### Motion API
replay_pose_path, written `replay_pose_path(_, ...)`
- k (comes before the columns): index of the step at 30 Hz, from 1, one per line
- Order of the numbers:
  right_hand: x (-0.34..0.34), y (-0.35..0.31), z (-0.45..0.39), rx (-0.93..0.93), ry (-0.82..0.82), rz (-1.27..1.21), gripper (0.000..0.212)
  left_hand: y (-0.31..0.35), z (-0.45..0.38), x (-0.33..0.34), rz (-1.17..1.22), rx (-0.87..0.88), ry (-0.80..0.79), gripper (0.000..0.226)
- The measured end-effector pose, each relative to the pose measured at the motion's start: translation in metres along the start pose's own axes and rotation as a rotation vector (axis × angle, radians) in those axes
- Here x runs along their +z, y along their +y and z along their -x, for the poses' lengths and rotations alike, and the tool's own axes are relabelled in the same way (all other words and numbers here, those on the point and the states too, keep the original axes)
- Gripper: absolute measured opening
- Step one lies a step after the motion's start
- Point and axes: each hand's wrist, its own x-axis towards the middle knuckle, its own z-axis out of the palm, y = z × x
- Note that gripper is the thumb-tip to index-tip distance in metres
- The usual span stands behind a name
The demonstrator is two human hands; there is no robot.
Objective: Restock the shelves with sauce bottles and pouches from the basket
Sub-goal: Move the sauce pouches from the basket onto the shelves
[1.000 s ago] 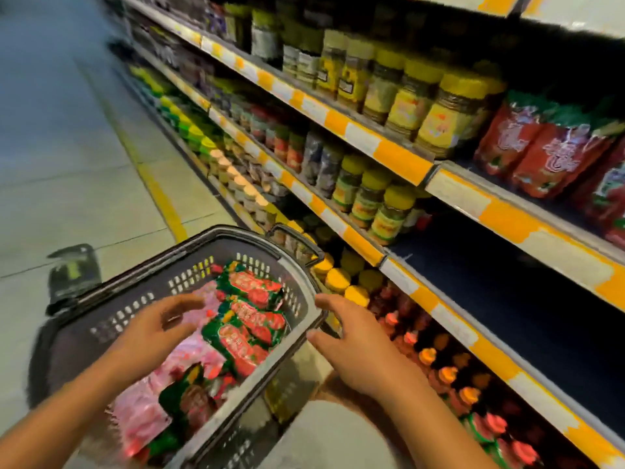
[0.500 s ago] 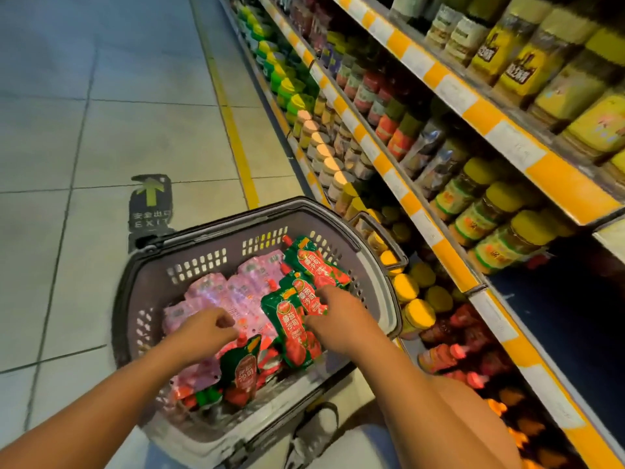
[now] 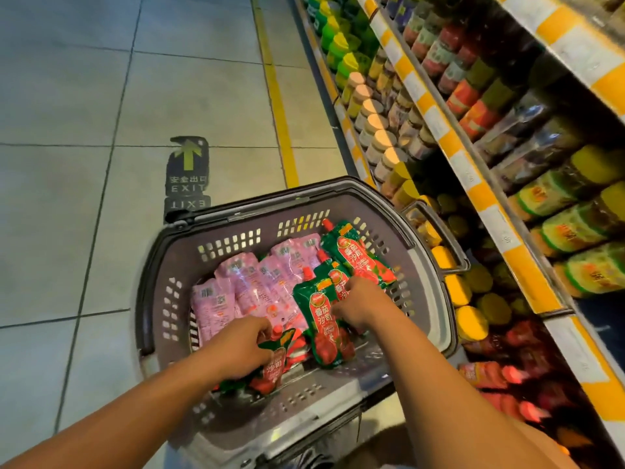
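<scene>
A grey plastic basket stands on the floor beside the shelves. It holds several pink pouches and several green-and-red tomato sauce pouches. My left hand is inside the basket, its fingers curled round a green-and-red pouch at the near side. My right hand reaches in further right, fingers curled on the top of another green-and-red pouch. Both forearms come in from the bottom edge.
Shelves with orange-and-white edge strips run along the right, packed with jars and bottles. Yellow-capped jars and red bottles fill the lowest level beside the basket. A yellow floor line and an exit sticker lie ahead.
The view has dropped from the shelves to the basket. Both hands went from the basket's rim down into it and closed on green-and-red pouches.
</scene>
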Motion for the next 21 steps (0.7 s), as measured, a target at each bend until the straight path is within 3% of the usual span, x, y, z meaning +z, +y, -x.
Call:
replay_pose_path(3, 0.014, 0.000, -0.008, 0.033, -0.066, 0.031, 0.025, -0.002, -0.005, 0.003, -0.029, -0.005, -0.017, 0.018)
replay_pose_path(8, 0.043, 0.007, -0.014, 0.068, -0.232, 0.129, 0.021, -0.003, -0.013, 0.006, -0.076, -0.026, -0.041, 0.024)
replay_pose_path(13, 0.052, 0.007, -0.021, 0.080, -0.234, 0.120, 0.025, -0.008, -0.012, 0.010, -0.107, -0.046, -0.065, 0.039)
replay_pose_path(19, 0.061, 0.009, -0.025, 0.171, -0.164, 0.076, 0.078, -0.010, -0.014, 0.013, -0.146, -0.025, -0.045, 0.034)
replay_pose_path(21, 0.062, 0.010, -0.026, 0.172, -0.151, 0.080, 0.081, -0.009, -0.013, 0.013, -0.147, -0.015, -0.041, 0.032)
